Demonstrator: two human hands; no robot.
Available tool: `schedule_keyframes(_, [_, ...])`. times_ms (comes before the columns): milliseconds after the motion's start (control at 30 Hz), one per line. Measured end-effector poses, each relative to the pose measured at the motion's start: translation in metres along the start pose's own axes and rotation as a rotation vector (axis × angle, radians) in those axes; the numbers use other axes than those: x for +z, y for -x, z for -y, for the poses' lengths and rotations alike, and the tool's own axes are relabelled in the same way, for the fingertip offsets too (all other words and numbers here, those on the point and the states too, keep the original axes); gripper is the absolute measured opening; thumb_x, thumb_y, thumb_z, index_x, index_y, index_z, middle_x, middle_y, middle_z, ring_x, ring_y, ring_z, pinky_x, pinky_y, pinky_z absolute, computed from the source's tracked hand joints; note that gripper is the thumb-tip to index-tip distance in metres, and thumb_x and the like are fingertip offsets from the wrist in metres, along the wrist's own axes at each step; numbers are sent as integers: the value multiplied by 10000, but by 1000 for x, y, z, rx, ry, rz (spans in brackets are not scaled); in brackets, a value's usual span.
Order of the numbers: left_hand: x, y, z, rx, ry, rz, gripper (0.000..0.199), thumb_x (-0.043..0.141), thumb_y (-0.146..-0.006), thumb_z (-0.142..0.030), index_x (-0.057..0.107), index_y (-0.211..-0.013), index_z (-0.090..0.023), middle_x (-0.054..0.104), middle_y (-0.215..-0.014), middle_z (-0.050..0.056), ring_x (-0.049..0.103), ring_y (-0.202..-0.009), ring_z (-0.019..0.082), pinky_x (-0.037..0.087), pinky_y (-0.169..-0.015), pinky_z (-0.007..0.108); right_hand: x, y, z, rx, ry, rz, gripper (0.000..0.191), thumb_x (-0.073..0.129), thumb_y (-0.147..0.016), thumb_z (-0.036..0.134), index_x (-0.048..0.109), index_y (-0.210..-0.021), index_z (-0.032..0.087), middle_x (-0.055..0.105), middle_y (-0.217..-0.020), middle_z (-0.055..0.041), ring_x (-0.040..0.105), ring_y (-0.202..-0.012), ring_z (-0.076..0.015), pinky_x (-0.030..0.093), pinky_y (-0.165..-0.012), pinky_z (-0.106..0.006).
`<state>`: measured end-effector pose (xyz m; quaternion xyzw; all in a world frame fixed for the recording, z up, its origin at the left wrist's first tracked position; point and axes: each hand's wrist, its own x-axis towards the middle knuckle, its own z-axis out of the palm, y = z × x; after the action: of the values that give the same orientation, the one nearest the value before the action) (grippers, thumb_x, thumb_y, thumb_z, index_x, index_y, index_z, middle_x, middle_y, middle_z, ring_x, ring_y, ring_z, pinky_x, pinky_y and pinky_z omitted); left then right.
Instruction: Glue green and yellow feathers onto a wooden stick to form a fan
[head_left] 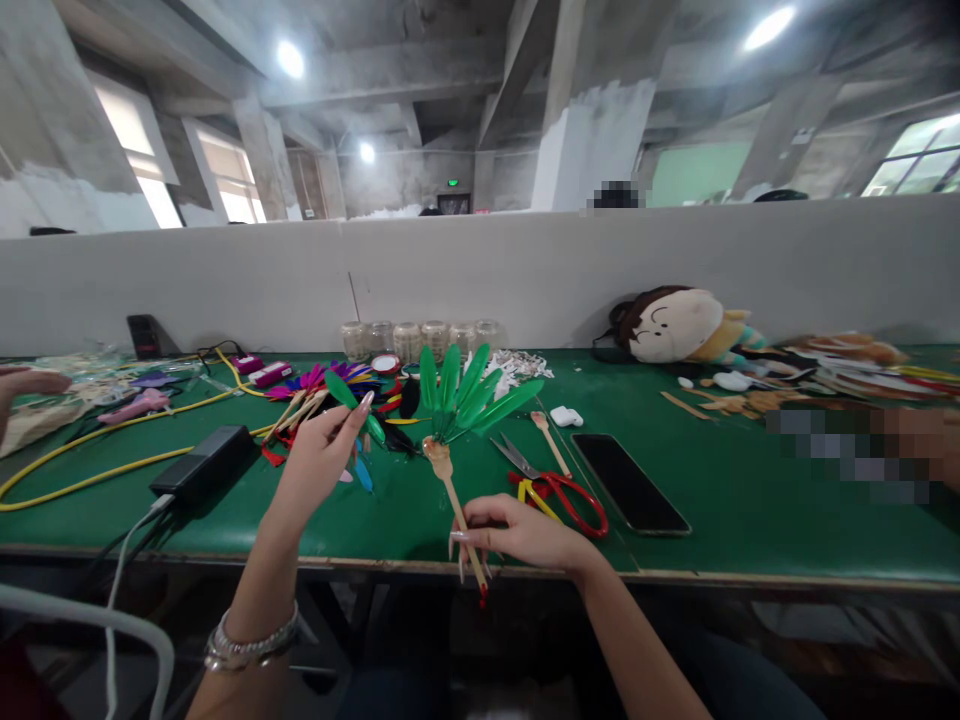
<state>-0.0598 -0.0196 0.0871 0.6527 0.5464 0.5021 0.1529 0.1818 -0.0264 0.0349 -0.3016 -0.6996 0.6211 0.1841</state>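
Note:
My right hand is closed round a pale wooden stick above the table's front edge. Several green feathers fan out from the stick's wide far end, where a shiny amber blob sits; its near tip is red. Between the thumb and fingers of my left hand is a loose green feather, left of the fan and apart from it. Red-handled scissors lie just beyond my right hand, beside a second wooden stick.
A black phone lies to the right. At left are a black power adapter and a yellow cable. Coloured feathers, glass jars and a plush doll stand farther back. Other people's hands show at both sides.

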Motion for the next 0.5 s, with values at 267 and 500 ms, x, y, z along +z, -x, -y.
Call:
schedule_keyframes(267, [22, -12, 5, 11, 196, 219, 407, 461, -789, -475, 417, -527, -166, 371, -430, -59, 319, -380, 50, 255, -367, 183, 0, 0, -1, 3, 39, 12, 385, 571, -720, 498, 604, -840, 133, 641, -773, -53, 584, -703, -156, 442, -664, -276])
schedule_keyframes(500, [27, -17, 6, 34, 236, 266, 335, 526, -762, -443, 465, -593, -161, 331, -452, -71, 291, -406, 44, 234, -375, 181, 1, 1, 2, -5, 58, 36, 341, 557, -750, 462, 609, -830, 134, 636, -753, -42, 571, -662, -130, 439, -659, -261])
